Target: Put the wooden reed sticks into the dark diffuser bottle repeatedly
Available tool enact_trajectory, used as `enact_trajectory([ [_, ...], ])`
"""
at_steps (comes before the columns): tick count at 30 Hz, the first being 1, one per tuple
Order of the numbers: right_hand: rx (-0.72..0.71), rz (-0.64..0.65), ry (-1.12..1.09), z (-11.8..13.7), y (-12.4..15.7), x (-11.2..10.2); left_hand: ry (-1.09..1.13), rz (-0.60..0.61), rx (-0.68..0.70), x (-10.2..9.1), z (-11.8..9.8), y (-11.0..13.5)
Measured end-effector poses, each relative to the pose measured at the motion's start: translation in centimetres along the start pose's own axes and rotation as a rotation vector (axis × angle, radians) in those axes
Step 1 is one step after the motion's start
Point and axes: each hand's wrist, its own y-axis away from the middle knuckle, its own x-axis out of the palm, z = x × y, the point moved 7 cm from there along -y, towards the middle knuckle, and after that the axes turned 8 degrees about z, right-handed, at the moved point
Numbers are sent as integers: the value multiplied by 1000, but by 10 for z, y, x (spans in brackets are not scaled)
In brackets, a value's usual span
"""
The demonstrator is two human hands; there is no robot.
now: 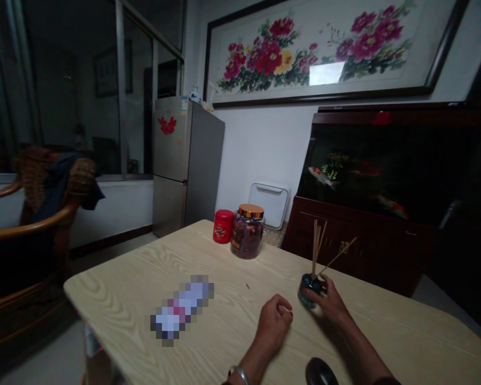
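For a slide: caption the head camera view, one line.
Right hand touches a dark glass reed diffuser on a pale wood-grain table, left hand curled beside it.

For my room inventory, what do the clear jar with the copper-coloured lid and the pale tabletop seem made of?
The clear jar with the copper-coloured lid looks like glass: glossy, see-through walls. The lid's shine suggests metal, though plastic is possible. The pale tabletop shows wood grain with a soft sheen, so wood or wood-effect laminate.
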Motion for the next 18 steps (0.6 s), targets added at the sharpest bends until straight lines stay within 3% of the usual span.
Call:
enact_trajectory([
  [4,-31,43,19,3,-6,15,50,-5,-24,-1,1,-1],
  [9,-54,105,72,7,30,24,-7,7,28,-1,-4,5],
  [13,-81,240,42,22,68,34,-70,157,93,8,-16,12],
  [18,-58,250,-68,52,86,47,0,305,83,17,-27,19],
])
